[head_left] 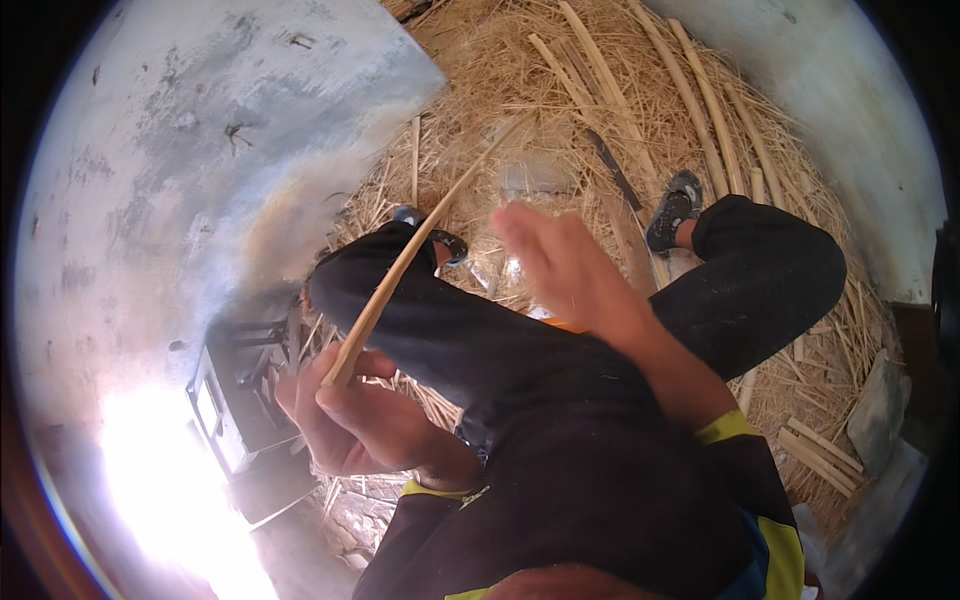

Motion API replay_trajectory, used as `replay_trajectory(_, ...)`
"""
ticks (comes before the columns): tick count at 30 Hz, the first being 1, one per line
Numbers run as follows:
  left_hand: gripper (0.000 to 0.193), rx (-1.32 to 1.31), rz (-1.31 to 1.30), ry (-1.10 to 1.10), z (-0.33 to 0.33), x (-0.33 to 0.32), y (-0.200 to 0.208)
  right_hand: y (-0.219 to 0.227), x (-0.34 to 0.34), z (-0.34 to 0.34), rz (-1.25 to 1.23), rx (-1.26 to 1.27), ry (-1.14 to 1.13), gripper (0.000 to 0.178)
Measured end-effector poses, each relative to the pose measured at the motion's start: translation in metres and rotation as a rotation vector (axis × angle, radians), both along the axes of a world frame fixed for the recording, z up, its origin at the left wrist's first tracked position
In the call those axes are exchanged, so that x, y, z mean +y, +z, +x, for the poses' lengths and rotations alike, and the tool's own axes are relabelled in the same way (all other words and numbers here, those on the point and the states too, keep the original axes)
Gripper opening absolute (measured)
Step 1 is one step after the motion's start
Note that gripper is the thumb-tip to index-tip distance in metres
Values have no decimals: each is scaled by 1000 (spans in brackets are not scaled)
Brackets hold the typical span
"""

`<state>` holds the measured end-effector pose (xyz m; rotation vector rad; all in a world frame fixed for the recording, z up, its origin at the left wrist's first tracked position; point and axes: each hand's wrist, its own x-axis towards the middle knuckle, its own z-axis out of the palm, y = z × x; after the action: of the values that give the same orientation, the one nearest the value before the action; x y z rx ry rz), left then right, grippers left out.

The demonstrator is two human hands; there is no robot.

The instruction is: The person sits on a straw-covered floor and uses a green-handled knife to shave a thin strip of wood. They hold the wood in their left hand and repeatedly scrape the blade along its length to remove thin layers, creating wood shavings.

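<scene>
My left hand [365, 425] is closed on the near end of a long, pale bamboo strip [385, 285], pinching it between thumb and fingers. From there the strip slants up and away to the right over my left leg, and its thin far end blurs above the floor. My right hand [570, 265] hovers between my knees, to the right of the strip and apart from it. Motion smears its fingers, so whether it grips anything does not show. Beneath, a greyish flat block [535, 178] lies among the shavings.
Straw-like shavings [480, 80] cover the floor. Long split strips [700, 100] lie at the far right, beside a dark, narrow, blade-like piece [612, 170]. Short strips [820, 455] and a grey stone [880, 412] are at the right. A dark box-like object [235, 405] stands left, by a pale wall [200, 150].
</scene>
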<state>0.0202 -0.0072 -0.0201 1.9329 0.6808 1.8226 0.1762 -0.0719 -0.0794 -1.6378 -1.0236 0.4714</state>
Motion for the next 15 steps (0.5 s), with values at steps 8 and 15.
replay_trajectory(8,23,256,-17,6,0,11,-3,29,-8,-42,-69,-159,111,38)
replay_trajectory(15,31,82,16,108,-9,-11,-3,37,-16,-46,125,-105,169,36)
